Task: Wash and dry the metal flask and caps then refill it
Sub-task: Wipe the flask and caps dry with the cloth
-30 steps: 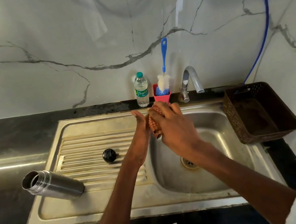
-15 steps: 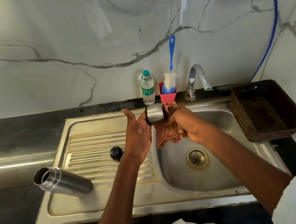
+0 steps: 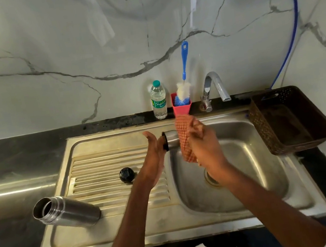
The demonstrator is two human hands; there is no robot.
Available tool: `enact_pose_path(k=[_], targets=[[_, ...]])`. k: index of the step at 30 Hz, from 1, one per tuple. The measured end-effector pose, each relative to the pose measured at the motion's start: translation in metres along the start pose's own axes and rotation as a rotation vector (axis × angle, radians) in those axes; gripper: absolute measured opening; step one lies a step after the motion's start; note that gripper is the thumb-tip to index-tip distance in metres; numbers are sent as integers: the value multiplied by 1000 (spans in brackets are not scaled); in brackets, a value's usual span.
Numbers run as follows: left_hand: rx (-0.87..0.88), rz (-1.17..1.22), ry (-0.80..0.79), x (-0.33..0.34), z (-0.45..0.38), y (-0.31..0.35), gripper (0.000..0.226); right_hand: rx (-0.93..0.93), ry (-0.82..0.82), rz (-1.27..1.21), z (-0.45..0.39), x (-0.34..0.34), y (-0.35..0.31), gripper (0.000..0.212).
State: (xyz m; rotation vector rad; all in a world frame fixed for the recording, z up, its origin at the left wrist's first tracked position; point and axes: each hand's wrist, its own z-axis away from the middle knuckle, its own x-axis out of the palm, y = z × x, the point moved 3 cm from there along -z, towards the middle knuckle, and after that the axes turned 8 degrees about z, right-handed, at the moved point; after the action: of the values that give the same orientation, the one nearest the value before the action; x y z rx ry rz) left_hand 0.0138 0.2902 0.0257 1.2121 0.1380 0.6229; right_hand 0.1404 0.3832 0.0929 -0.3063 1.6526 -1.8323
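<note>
A small cylindrical steel cap with a black inner rim (image 3: pixel 171 142) is held on its side above the left edge of a stainless-steel sink basin (image 3: pixel 249 158), its far end wrapped in an orange-and-white checked cloth (image 3: pixel 186 139). The open, uncapped metal flask (image 3: pixel 65 211) lies on its side at the front left corner of the ribbed steel draining board (image 3: pixel 105 168), mouth pointing left, well apart from a round black stopper (image 3: pixel 126 174) resting on the ribs. Behind the basin stand a clear plastic water bottle with a green cap (image 3: pixel 158 100), a pink holder (image 3: pixel 182 108) with a blue-handled white bottle brush (image 3: pixel 184 77), and a chrome tap (image 3: pixel 213 89); a dark brown plastic basket (image 3: pixel 290 122) sits on the black counter to the right. The left hand (image 3: pixel 155 156) is flat, fingers straight, palm pressed against the cap's black end. The right hand (image 3: pixel 203 144) curls around the cloth, clamping it over the cap
</note>
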Motion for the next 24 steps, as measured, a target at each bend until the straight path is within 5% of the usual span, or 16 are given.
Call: enact_pose_path(k=[2,4,9,12,15,17,20,24], targets=[[27,126,6,11,4,12,109,-425,-28,555,-2,13,6,70],[62,205,-10,20,4,21,101,-574,-26,996,-12,25,19,92],[108,411,-7,20,7,33,112,-367,-123,611,-35,26,11,83],[117,344,-5,23,6,43,108,-506,-56,915,-13,32,13,102],[135,142,-12,33,8,45,104,-684,50,1115,-10,29,4,99],[166,95,8,32,10,42,99,-570,-41,1090,-23,24,-10,79],[197,172,-11,25,15,39,96,-109,-335,648,-44,9,-31,38],[209,376,-11,29,16,40,106,412,-454,5,-46,0,-23,31]])
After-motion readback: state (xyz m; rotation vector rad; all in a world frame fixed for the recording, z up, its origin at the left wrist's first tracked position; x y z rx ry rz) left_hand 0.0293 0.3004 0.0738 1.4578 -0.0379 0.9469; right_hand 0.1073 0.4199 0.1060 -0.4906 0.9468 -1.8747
